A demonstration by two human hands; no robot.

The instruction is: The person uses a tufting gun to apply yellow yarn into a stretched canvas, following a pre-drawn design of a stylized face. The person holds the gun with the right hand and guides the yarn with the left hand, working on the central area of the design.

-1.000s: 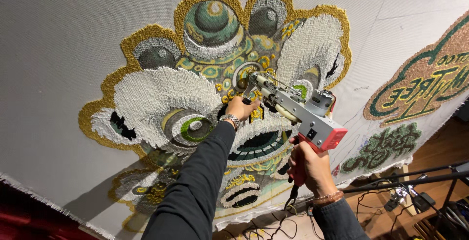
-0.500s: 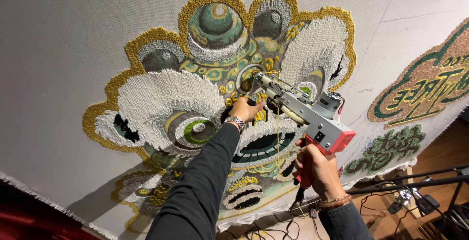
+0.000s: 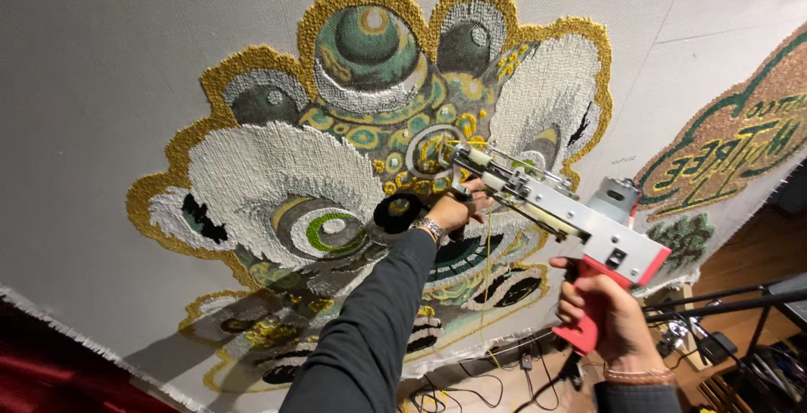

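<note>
A tufting gun [image 3: 561, 211] with a metal body and a red pistol grip points at a stretched grey cloth [image 3: 101, 85]. My right hand [image 3: 607, 316] is wrapped around the red grip. My left hand [image 3: 458, 210], with a wristwatch on it, holds the gun's front handle just under the needle. The needle tip touches the cloth in the middle of a tufted lion-face design [image 3: 378, 144] in white, gold, green and black yarn. A thin yellow yarn [image 3: 486, 253] hangs down from the gun.
A second tufted piece [image 3: 731, 144] with green and gold lettering sits on the cloth to the right. Cables and a power strip [image 3: 504, 371] lie on the floor below. Dark stand bars [image 3: 723, 299] and gear stand at the lower right.
Both hands and the gun have shifted slightly right and down in the view, and the camera has moved closer. The needle stays on the centre of the lion face.
</note>
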